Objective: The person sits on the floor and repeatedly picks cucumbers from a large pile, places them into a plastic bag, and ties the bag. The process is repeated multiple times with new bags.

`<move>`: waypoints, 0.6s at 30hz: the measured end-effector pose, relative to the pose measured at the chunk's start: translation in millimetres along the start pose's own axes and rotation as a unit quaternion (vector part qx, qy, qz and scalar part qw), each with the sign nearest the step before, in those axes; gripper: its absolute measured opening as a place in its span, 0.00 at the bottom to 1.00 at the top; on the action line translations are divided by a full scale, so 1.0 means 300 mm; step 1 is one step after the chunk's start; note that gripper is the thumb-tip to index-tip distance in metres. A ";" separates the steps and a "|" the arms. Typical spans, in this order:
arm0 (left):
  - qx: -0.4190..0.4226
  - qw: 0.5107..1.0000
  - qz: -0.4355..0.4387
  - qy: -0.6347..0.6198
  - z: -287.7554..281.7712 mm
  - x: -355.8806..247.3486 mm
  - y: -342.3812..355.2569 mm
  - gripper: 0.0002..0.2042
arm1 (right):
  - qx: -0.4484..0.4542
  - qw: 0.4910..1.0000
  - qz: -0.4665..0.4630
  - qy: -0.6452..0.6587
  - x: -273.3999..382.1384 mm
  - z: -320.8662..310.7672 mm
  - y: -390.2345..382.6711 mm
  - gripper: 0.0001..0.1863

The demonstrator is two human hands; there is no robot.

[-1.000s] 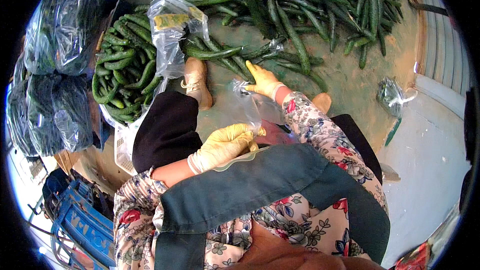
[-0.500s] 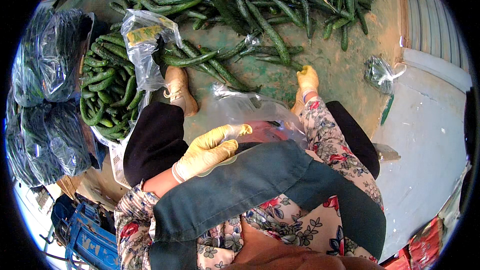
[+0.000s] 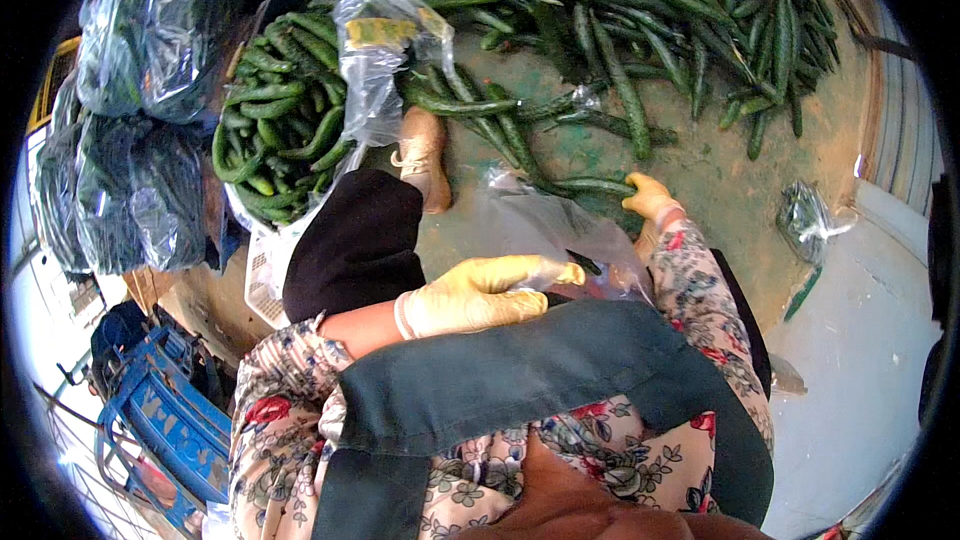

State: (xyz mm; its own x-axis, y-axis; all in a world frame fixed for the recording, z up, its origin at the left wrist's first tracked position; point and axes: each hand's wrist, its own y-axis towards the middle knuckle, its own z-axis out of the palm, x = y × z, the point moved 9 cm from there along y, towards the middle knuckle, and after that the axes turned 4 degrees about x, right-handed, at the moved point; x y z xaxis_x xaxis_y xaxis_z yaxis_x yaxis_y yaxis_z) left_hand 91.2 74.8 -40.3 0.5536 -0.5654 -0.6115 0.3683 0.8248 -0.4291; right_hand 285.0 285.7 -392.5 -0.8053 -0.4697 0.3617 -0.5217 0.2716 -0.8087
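Observation:
My right hand, in a yellow glove, closes on the near end of a slender cucumber low over the floor. The cucumber's other end meets several long cucumbers lying between my feet and the big heap. My left hand, also gloved, is stretched across my lap with its thumb apart from the fingers. It lies against a clear plastic bag spread between my legs; whether any film is caught between the fingertips is hard to see. Something dark green shows inside the bag, partly hidden by my left hand.
A large heap of cucumbers covers the far floor. At left stand a white crate of curved cucumbers, a crumpled clear bag and stacked bagged cucumbers. A small tied bag lies right; a blue metal frame stands lower left.
The view has swung left, so the scene sits farther right. My right hand has come nearer and leftward over the floor, now gripping a cucumber. My left hand has straightened toward the right.

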 end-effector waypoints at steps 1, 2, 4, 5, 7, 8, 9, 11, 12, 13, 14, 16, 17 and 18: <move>0.031 1.000 0.002 -0.002 0.011 0.005 -0.009 0.24 | 0.020 0.999 0.021 0.040 -0.006 0.005 -0.006 0.34; 0.035 0.999 -0.001 0.003 0.016 0.002 -0.010 0.24 | 0.001 0.999 0.027 0.042 -0.024 -0.029 -0.014 0.35; 0.044 0.999 -0.007 0.016 0.028 -0.009 -0.016 0.25 | -0.039 0.997 0.041 0.049 -0.056 -0.091 -0.025 0.37; 0.018 1.000 0.008 0.012 0.019 -0.015 -0.022 0.24 | -0.035 0.986 0.050 0.156 -0.015 -0.149 -0.051 0.39; -0.020 0.999 0.040 0.003 0.011 -0.030 -0.036 0.24 | -0.082 0.971 0.047 0.221 0.061 -0.282 -0.102 0.39; -0.042 0.998 0.030 -0.019 -0.003 -0.027 -0.042 0.24 | -0.108 0.960 0.046 0.254 0.071 -0.338 -0.112 0.40; -0.064 0.997 0.016 -0.038 -0.021 -0.030 -0.055 0.24 | -0.149 0.934 0.040 0.321 0.047 -0.368 -0.099 0.34; -0.103 0.994 -0.001 -0.039 -0.045 -0.070 -0.066 0.23 | -0.166 0.855 -0.037 0.490 0.001 -0.395 0.005 0.31; -0.114 0.993 0.002 -0.042 -0.053 -0.077 -0.064 0.24 | -0.165 0.804 -0.079 0.566 0.019 -0.421 0.034 0.29; -0.126 0.991 0.006 -0.046 -0.058 -0.081 -0.062 0.25 | -0.221 0.772 -0.054 0.594 0.011 -0.428 0.063 0.22; -0.136 0.989 0.009 -0.050 -0.066 -0.083 -0.060 0.26 | -0.269 0.786 -0.096 0.548 0.015 -0.447 0.095 0.22; -0.109 0.992 0.006 -0.059 -0.072 -0.068 -0.059 0.24 | -0.296 0.861 0.017 0.413 0.020 -0.437 0.163 0.25; -0.111 0.992 0.002 -0.059 -0.074 -0.076 -0.057 0.24 | -0.291 0.875 0.021 0.386 0.022 -0.406 0.217 0.29; -0.117 0.991 0.001 -0.059 -0.074 -0.075 -0.059 0.24 | -0.284 0.889 0.021 0.358 0.075 -0.397 0.240 0.34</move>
State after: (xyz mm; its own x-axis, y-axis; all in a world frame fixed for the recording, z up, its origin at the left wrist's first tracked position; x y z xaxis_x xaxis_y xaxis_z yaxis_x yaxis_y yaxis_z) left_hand 55.5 72.7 -33.7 0.6422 -0.5473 -0.5366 0.1921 0.7927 -0.5786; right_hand 195.9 394.7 -387.3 -0.6950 0.1508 0.7030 -0.3810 0.7520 -0.5379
